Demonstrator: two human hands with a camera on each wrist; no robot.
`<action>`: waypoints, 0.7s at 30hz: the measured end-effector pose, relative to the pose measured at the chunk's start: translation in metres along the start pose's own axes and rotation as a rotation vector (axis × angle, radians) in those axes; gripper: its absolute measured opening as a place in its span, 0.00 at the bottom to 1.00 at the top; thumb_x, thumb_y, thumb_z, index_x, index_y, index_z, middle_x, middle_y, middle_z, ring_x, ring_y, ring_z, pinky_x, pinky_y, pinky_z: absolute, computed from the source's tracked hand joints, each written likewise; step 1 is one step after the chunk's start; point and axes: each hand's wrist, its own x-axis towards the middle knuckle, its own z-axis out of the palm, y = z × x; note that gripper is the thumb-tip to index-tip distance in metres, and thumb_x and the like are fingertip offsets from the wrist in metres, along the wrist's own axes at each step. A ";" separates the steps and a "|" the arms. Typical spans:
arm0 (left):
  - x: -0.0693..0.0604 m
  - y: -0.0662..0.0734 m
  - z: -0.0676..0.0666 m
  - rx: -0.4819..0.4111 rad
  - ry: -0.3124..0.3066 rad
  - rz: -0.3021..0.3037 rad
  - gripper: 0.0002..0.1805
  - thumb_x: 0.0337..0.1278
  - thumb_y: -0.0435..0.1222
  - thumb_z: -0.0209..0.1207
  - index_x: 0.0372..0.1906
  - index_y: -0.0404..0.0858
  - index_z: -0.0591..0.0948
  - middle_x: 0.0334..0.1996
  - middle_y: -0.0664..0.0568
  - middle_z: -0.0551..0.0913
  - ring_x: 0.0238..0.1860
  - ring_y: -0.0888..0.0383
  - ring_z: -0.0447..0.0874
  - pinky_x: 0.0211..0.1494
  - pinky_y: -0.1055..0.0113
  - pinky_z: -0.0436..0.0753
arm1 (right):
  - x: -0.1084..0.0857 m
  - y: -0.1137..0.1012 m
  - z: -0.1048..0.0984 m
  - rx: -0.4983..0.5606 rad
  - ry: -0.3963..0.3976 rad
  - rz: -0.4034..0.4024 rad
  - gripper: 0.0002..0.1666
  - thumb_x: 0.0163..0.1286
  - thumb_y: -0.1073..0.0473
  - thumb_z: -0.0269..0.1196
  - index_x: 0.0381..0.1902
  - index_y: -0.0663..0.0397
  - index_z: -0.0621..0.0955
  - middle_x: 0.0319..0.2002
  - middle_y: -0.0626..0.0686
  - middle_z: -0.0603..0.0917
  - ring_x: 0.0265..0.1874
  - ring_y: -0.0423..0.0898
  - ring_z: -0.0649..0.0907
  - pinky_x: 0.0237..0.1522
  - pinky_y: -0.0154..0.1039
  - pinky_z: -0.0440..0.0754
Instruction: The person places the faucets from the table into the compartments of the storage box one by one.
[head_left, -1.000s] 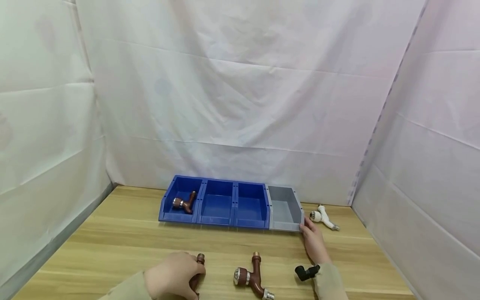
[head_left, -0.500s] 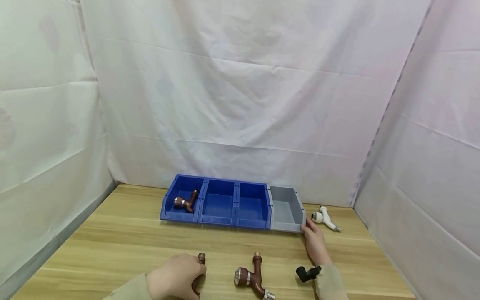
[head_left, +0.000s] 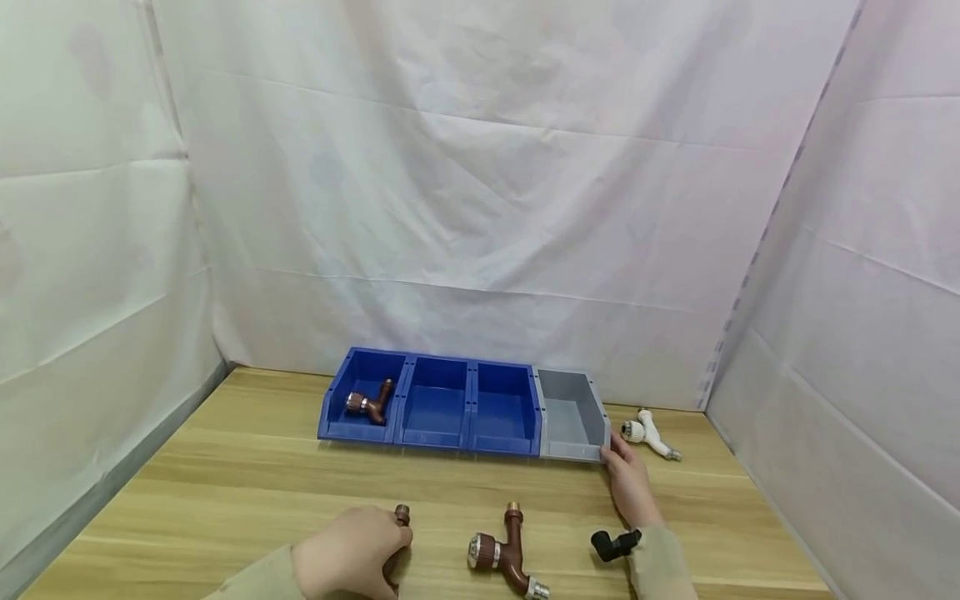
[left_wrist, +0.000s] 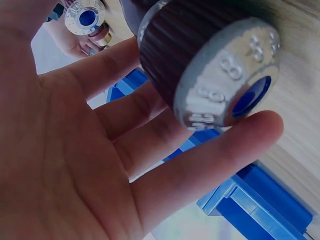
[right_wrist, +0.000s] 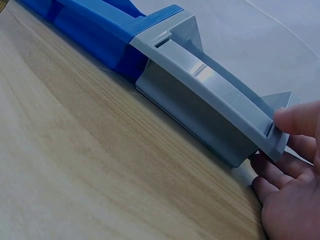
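My left hand [head_left: 352,550] curls over a brown tap near the front of the table. In the left wrist view the tap's ribbed knob [left_wrist: 170,55], with a silver cap and blue centre, lies against the fingers; the head view shows only its threaded end, the rest being under the hand. At the right end of a row of bins, my right hand [head_left: 630,483] pinches the front corner of the grey bin [right_wrist: 200,110], thumb on the rim and fingers beneath. A second brown tap [head_left: 512,552] lies on the table between the hands.
Three blue bins [head_left: 435,440] adjoin the grey one on its left; the leftmost holds a brown tap [head_left: 370,403]. A white tap [head_left: 651,435] lies right of the grey bin. Beside the right forearm is a black elbow-shaped fitting [head_left: 613,546]. White cloth [head_left: 465,208] encloses the table's back and sides.
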 end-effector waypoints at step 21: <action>0.002 -0.002 0.005 0.066 -0.002 0.002 0.21 0.33 0.54 0.73 0.27 0.50 0.74 0.19 0.65 0.65 0.20 0.67 0.64 0.23 0.69 0.69 | -0.001 0.000 0.001 0.036 -0.001 0.004 0.34 0.78 0.67 0.44 0.75 0.68 0.46 0.75 0.62 0.47 0.73 0.51 0.49 0.71 0.44 0.48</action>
